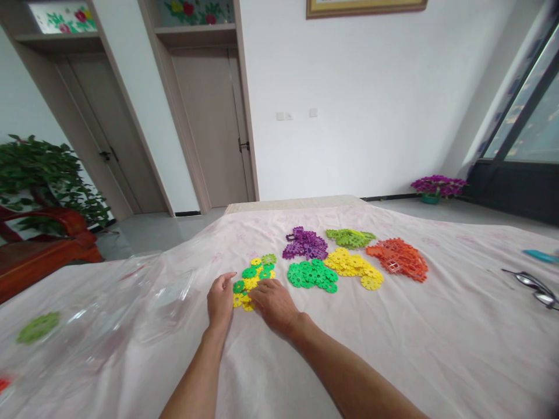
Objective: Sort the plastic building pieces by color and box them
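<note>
A mixed pile of yellow and green plastic snowflake discs (250,283) lies on the cloth between my hands. At its left edge, my left hand (220,299) rests on its side, fingers loosely bent and apart, with nothing seen in it. Over the pile's right side, my right hand (275,304) reaches in with fingers bent down and together onto yellow discs; its fingertips are partly hidden, so what they pinch is unclear. Right of the pile are sorted heaps: green discs (311,274), yellow discs (353,265), purple discs (304,243), lime-green discs (350,237) and orange-red discs (399,258).
Clear plastic packaging (168,302) lies on the left of the pale cloth (384,349), near a lime-green disc (38,327). Eyeglasses (535,286) and a blue object (540,256) lie at the far right. A red wooden chair (65,238) stands at the left.
</note>
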The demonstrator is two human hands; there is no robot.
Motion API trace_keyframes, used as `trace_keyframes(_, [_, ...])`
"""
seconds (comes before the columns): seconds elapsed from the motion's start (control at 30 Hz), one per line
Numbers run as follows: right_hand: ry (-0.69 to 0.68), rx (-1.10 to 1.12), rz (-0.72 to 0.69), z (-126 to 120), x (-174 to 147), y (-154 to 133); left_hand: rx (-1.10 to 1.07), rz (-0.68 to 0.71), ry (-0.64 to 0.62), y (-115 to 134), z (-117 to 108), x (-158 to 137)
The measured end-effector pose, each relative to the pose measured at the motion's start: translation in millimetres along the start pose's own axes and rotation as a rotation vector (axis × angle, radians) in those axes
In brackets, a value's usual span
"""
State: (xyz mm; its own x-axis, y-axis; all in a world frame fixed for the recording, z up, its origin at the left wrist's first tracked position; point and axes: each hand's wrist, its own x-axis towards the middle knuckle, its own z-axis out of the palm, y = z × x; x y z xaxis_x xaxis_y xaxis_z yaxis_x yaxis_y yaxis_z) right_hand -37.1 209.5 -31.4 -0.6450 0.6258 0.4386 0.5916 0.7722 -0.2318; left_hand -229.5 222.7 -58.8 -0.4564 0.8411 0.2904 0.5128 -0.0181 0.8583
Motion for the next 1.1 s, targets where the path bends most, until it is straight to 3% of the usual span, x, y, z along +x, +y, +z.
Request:
trace_keyframes(0.2, [0.154, 0.083, 0.184, 3.9, -5.1, 13.3, -0.006, -0.011, -0.011, -1.1, 1.8, 1.0])
trace_keyframes(0.4, [0.461, 0.183, 0.376, -1.2, -16.3, 51.6, 0.032, -0.048, -0.023, -1.5, 2.0, -0.2])
trace_keyframes(0.7, [0.847, 0.063, 0.722, -54.9, -47.3, 136.2, 0.026, -0.052, -0.063, -1.0, 1.1, -1.9])
trace_keyframes(0.87, [0.915, -0.127, 1.041, -76.0, -66.8, 153.9, 0.022, -0.05, -0.074, -2.8, 2.1, -0.8])
trace_keyframes(0.93, [0.896, -0.168, 0.996, -75.3, -63.6, 148.6, 0.013, -0.052, -0.077, -3.4, 2.6, -0.4])
trace_keyframes(1.03, [0.775, -0.113, 0.72, -62.1, -48.0, 125.2, 0.015, -0.066, -0.079, -2.1, 2.4, -0.6])
trace_keyframes(1.1, [0.603, -0.033, 0.526, -47.3, -35.2, 101.1, 0.02, -0.068, -0.08, -0.8, 1.9, -0.8])
